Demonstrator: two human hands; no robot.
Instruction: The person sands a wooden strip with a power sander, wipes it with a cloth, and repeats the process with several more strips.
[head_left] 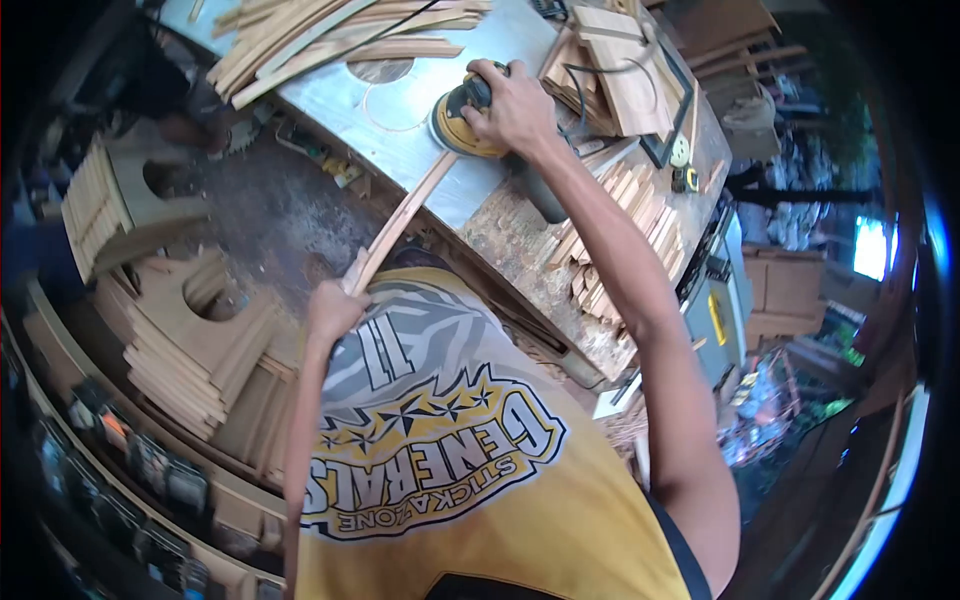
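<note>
My left hand [336, 308] is closed around the near end of a narrow wooden strip [408, 210], close to my body. The strip slants up and away over the edge of the workbench [470, 195]. At its far end sits a yellow and black orbital sander [446, 122]. My right hand [522, 108] is wrapped over the top of the sander, with the arm stretched out across the bench. The sander's pad is mostly hidden, and so is the strip's very tip beneath it. A dark grey canister [540, 190] hangs behind the sander, partly covered by my wrist.
Long wooden strips [330, 40] lie heaped at the bench's far left. Short wood pieces [600, 260] are piled beyond my right forearm, near a tape measure [685, 180]. Boards [620, 70] and a cable are at the back right. Stacked cut panels [180, 340] stand on the left.
</note>
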